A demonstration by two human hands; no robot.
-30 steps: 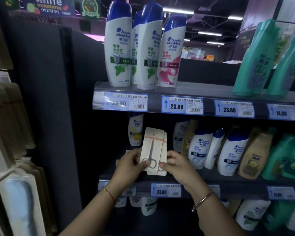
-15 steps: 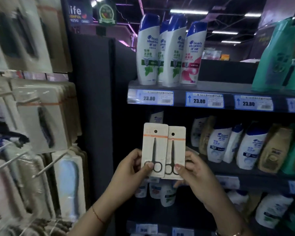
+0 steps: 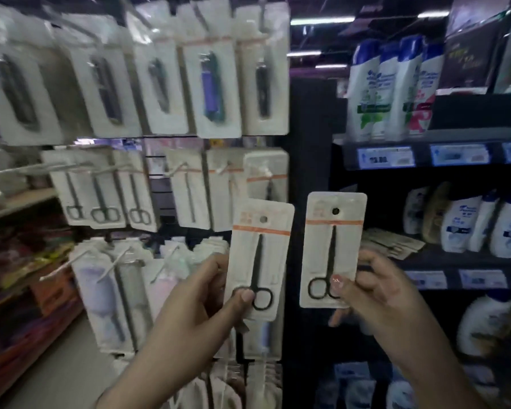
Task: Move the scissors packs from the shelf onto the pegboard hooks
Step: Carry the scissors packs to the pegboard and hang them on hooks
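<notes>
Packs, since half a second ago: I am holding them apart now, one in each hand, where they were overlapping side by side; my view has swung left, so the pegboard (image 3: 160,190) is filling much of the frame.
Left hand (image 3: 201,293): gripping the left pack (image 3: 261,255) at its lower end, thumb pressing by the scissor handles, fingers curling behind the card.
Right hand (image 3: 378,293): pinching the right pack (image 3: 332,249) at its lower right corner, thumb lying over one handle ring, fingers going behind.
Left pack: tilting slightly right, its top overlapping the hung cards behind it; the hang hole is showing above the orange stripe.
Right pack: standing upright before the dark end panel (image 3: 310,128) between pegboard and shelf, apart from the left pack.
Pegboard hooks (image 3: 177,168): jutting toward me in rows; the middle row is carrying hung scissors cards (image 3: 101,190); blur is hiding finer detail.
Upper row (image 3: 210,87): other carded tools are hanging there, blurred.
Shelf (image 3: 455,261): sitting to my right; a flat stack of cards (image 3: 393,242) is lying on it beside shampoo bottles (image 3: 460,222).
</notes>
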